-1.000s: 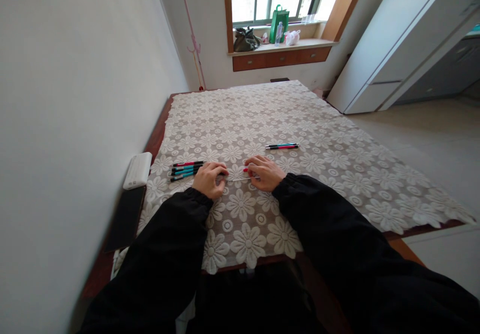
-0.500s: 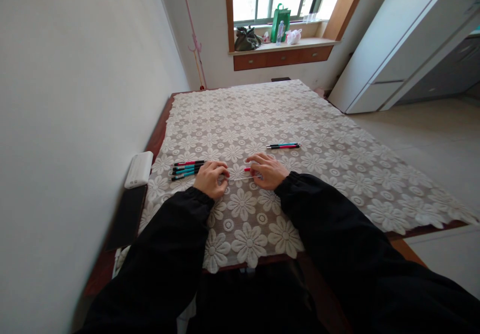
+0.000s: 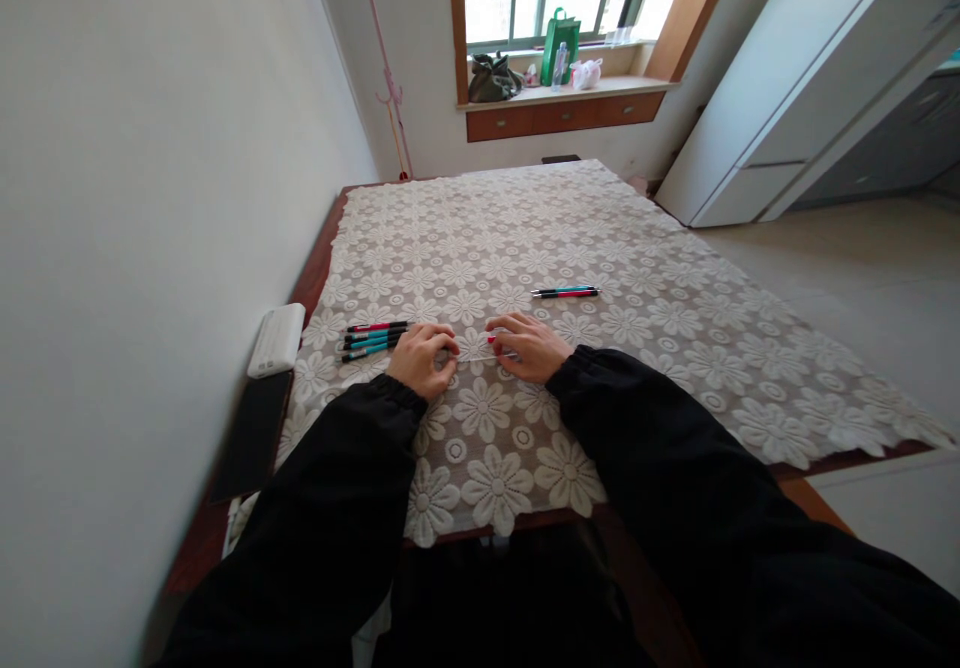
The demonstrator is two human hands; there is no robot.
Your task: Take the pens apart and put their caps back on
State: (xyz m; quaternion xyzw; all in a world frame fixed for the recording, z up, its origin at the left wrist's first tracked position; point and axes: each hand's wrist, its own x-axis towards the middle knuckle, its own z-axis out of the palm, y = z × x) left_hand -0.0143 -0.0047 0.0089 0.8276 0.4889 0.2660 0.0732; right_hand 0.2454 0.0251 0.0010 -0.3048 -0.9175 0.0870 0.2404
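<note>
My left hand (image 3: 424, 360) rests on the lace tablecloth with its fingers curled round, thumb and forefinger pressed on one end of a thin white strip (image 3: 476, 358). That strip spans the gap to my right hand (image 3: 531, 346), whose fingers are bent down over its other end. A small red piece (image 3: 491, 339) shows at the right fingertips; the rest of it is hidden. Close beside my left hand lies a group of pens (image 3: 373, 340), several turquoise and black and one red and black. Farther off, two pens (image 3: 566, 292), one turquoise and one red, lie side by side.
The flowered tablecloth (image 3: 499, 488) covers a dark wooden table. Against the wall at left are a white box-like device (image 3: 277, 339) and a flat black object (image 3: 253, 436). Bags and a bottle (image 3: 559, 65) stand on the windowsill; a white fridge (image 3: 780, 98) is at right.
My right hand has shifted very slightly left and its fingers cover more of the red piece. My left hand and the pens stay in place.
</note>
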